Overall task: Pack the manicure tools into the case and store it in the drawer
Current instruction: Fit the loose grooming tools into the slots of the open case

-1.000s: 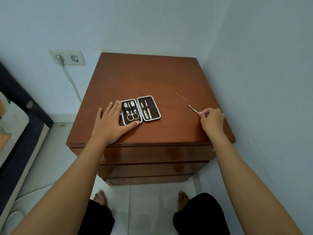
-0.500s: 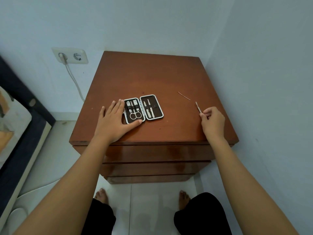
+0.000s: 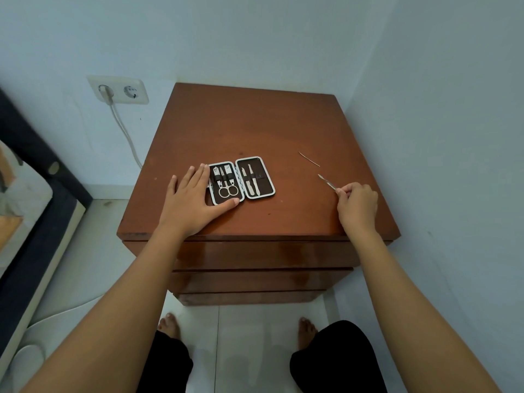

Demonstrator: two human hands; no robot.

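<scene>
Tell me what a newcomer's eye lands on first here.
The open manicure case lies on the wooden cabinet top, with the left hand flat against its left half. To the right, the right hand pinches a thin metal tool; another thin tool lies loose beyond it.

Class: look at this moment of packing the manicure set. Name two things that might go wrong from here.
1. The right hand pinches the thin metal tool only by its end, so it might slip.
2. The fine pin lies loose on the cabinet top, apart from the open case; it may be overlooked.
</scene>
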